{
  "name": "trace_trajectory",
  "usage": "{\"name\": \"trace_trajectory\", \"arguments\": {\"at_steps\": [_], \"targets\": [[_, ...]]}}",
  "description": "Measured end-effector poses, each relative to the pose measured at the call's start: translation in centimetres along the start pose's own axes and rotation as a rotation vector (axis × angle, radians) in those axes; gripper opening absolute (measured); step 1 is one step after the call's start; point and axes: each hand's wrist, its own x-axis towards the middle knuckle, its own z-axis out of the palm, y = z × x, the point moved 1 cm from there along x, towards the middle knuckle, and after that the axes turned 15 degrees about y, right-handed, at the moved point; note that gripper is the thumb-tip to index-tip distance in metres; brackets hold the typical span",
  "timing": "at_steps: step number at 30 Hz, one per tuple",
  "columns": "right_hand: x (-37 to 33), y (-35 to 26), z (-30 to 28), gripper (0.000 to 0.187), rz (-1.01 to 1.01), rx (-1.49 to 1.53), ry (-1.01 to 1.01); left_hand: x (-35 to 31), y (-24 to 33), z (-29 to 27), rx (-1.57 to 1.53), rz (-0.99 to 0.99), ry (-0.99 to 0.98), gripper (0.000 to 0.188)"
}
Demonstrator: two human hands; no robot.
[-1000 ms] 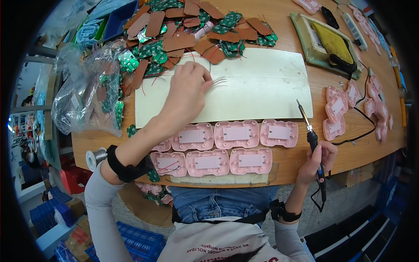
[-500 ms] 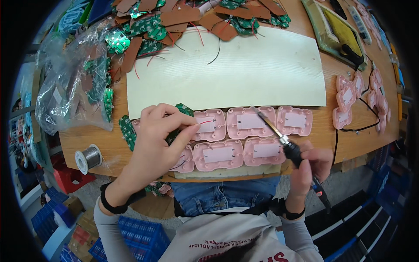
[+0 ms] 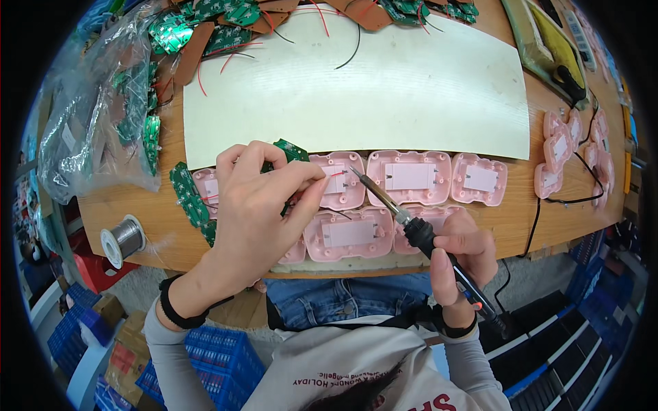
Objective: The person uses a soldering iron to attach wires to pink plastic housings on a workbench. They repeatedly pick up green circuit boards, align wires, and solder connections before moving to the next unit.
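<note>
My right hand [image 3: 467, 253] grips a soldering iron [image 3: 419, 233] by its black handle, the metal tip pointing up and left. That tip is close to the end of a red wire [image 3: 336, 174], above a pink plastic shell [image 3: 346, 195]. Thumb and forefinger of my left hand [image 3: 264, 198] are pinched on the red wire. A green circuit board [image 3: 291, 149] shows behind my left fingers, partly hidden. Further pink shells [image 3: 409, 179] lie in two rows, each with a pale rectangular panel. Another green board [image 3: 190, 198] rests left of my hand.
A large pale sheet [image 3: 356, 89] lies beyond the shells. Green and brown boards [image 3: 233, 31] pile up at the back left beside a clear plastic bag [image 3: 96, 116]. A solder spool [image 3: 123, 241] stands at the left edge. A yellow sponge [image 3: 554, 41] and black cord [image 3: 534, 229] are right.
The soldering iron has moved left and its tip now sits near the red wire's end. My left hand keeps its pinch. The whole view has shifted slightly.
</note>
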Motion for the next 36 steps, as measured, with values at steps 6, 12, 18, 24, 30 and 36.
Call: {"name": "trace_trajectory", "arguments": {"at_steps": [6, 12, 18, 24, 30, 36], "targets": [[0.07, 0.15, -0.14, 0.014, -0.003, -0.002, -0.009, -0.18, -0.14, 0.31, 0.011, 0.005, -0.002, 0.009], [0.27, -0.02, 0.1, 0.014, -0.012, 0.001, -0.017, -0.15, -0.21, 0.48, 0.017, 0.007, -0.006, 0.01], [0.3, -0.01, 0.22, 0.013, -0.003, -0.004, -0.017, -0.19, -0.26, 0.56, 0.018, 0.014, 0.004, 0.01], [0.43, -0.23, 0.19, 0.013, -0.02, -0.021, -0.04, -0.14, -0.24, 0.5, 0.014, 0.013, -0.01, 0.01], [0.66, -0.12, 0.14, 0.015, -0.11, -0.019, -0.051, -0.04, -0.32, 0.26, 0.039, 0.022, -0.066, 0.01], [0.54, 0.12, -0.54, 0.016, -0.121, 0.021, 0.035, -0.05, -0.31, 0.29, 0.05, 0.027, -0.049, 0.01]]}}
